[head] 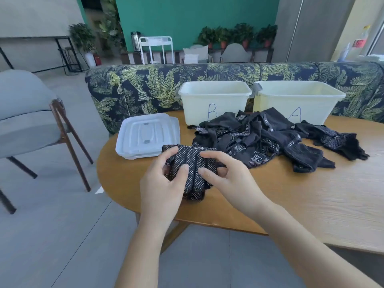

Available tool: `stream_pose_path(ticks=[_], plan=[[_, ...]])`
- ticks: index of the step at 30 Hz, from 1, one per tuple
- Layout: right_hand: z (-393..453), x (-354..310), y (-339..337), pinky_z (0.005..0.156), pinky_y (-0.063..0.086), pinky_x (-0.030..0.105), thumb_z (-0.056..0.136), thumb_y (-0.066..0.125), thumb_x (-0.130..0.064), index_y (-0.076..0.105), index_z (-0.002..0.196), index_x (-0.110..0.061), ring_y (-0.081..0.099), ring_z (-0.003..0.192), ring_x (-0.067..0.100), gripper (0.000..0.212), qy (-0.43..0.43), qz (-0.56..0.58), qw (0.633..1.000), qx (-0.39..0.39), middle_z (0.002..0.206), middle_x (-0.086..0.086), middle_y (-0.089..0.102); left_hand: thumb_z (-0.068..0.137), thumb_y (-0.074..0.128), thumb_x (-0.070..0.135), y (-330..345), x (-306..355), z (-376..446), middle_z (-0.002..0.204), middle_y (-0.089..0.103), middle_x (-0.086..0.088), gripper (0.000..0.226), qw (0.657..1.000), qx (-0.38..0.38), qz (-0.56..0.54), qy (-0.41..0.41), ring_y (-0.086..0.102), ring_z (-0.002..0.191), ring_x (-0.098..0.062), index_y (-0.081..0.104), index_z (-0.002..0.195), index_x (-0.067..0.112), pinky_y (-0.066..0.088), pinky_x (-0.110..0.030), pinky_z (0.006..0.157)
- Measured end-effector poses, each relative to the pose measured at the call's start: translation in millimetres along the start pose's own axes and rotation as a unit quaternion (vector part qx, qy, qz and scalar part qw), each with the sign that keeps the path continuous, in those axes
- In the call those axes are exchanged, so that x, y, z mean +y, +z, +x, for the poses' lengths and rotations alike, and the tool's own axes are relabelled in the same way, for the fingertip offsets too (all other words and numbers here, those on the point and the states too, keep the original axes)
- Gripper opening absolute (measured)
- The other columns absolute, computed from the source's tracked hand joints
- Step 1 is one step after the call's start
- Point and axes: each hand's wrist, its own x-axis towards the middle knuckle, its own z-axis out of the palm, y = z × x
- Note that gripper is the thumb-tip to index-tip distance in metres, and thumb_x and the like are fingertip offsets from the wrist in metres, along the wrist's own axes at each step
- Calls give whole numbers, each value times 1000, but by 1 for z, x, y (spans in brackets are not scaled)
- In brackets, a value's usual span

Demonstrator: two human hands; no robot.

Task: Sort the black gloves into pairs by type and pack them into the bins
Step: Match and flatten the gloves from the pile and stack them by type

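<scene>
Dotted gloves (190, 169): pinched by left hand (164, 183) and right hand (226, 177). Glove pile (268, 138), one o'clock: unsorted. Bin B (214, 100), bin A (299, 100): contents unseen.

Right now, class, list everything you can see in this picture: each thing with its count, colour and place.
dotted gloves: count unclear, black with white dots, held over the near table edge
glove pile: many, black, mid-table in front of the bins
bin B: one, white, back of table, left
bin A: one, white, back of table, right
lids: two stacked, clear white, table's left side
table: one, wooden
sofa: one, dark with a leaf print, behind the table
chair: one, grey, far left
potted plants: several, green, by the back wall
left hand: holds the dotted gloves
right hand: holds the dotted gloves
</scene>
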Motion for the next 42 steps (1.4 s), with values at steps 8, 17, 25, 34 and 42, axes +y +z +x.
stream_pose_path(ticks=[8, 17, 25, 34, 42], plan=[[29, 8, 31, 59, 38, 10, 93, 71, -33, 64, 119, -37, 50, 56, 1, 27, -6, -84, 996, 20, 59, -30, 53, 88, 77, 29, -19, -18, 24, 113, 66, 17, 41, 988, 5, 152, 28, 54, 93, 6, 67, 127, 32, 36, -4, 82], [26, 38, 45, 100, 25, 20, 92, 67, -49, 61, 130, -43, 31, 128, 11, 39, 5, -228, 974, -4, 137, -10, 37, 94, 64, 48, -22, -44, 25, 139, 56, 5, 48, 967, -94, 232, -50, 46, 129, -20, 60, 138, 28, 40, -34, 109], [21, 47, 47, 107, 37, 29, 93, 63, -53, 67, 130, -28, 38, 122, 11, 45, -64, -265, 961, 47, 127, -13, 51, 94, 59, 54, -22, -48, 21, 144, 49, 8, 43, 965, -89, 238, -61, 38, 133, -21, 60, 134, 38, 33, -45, 115], [5, 47, 18, 103, 29, 14, 95, 59, -53, 67, 128, -30, 43, 121, 6, 40, -69, -246, 966, 36, 128, -17, 58, 91, 73, 33, -3, -34, 10, 136, 60, 4, 30, 981, 55, 177, 60, 48, 129, -22, 72, 120, 27, 37, -45, 111], [-26, 69, -62, 103, 32, 12, 95, 56, -52, 68, 123, -28, 46, 116, 6, 39, -41, -268, 961, 55, 119, -17, 62, 91, 71, 22, 52, -9, -9, 125, 66, 0, 26, 966, 85, 127, 211, 59, 121, -20, 74, 116, 16, 38, -24, 108]])
